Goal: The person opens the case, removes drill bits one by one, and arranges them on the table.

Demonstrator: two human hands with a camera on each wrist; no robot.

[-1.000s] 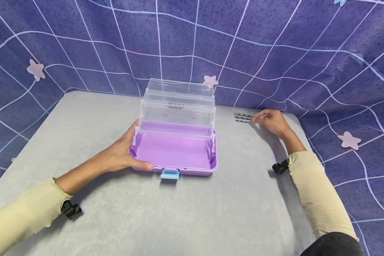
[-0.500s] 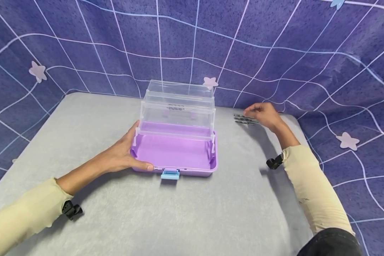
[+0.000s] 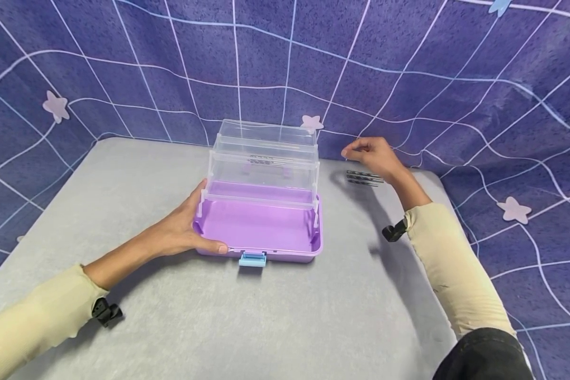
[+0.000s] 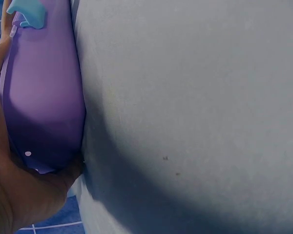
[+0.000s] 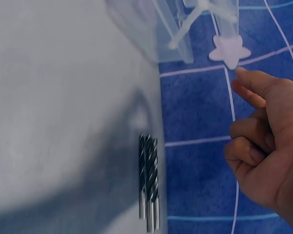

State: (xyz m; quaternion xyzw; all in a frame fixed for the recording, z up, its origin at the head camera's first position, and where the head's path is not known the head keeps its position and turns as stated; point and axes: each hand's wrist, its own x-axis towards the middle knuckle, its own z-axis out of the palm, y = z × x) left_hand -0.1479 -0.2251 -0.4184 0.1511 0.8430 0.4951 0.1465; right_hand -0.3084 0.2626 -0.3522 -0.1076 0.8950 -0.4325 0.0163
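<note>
Left hand (image 3: pixel 178 228) grips the box (image 3: pixel 261 226) at its nine o'clock; right hand (image 3: pixel 374 158), at two, brings fingertips close, any hold unclear; bits (image 3: pixel 363 178) lie just below; a low sweep could scatter them, a bump jolt the trays (image 3: pixel 262 174).

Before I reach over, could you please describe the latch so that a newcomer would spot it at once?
On the grey table sits an open purple box, gripped by the person's left hand. Around the middle of its near side, the latch juts outward. It is the box's only light blue part, amid purple and clear plastic.
</note>
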